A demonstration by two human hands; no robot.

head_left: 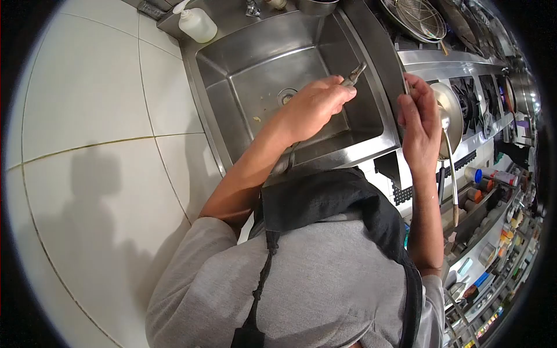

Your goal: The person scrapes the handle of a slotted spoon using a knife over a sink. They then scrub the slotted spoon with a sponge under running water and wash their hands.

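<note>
Metal implement — wrapped in left grip, right grip half-curled

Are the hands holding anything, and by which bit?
The left hand grips a small tool just behind its metal tip. The right hand pinches a thin, shiny thing; which part can't be told.

- Illumination: the white tiles are brightly lit.
- Shadow: a soft, dark silhouette is cast leftward onto the tiles, light being received from the right.
- Glare: white streaks are reflected along the near rim of the steel sink.
- Focus: left hand and right hand are rendered with little blur.
- Distortion: straight lines are bowed; the right-edge shelves are squeezed, fine detail lost.
- Frame: corners are blacked out.
</note>
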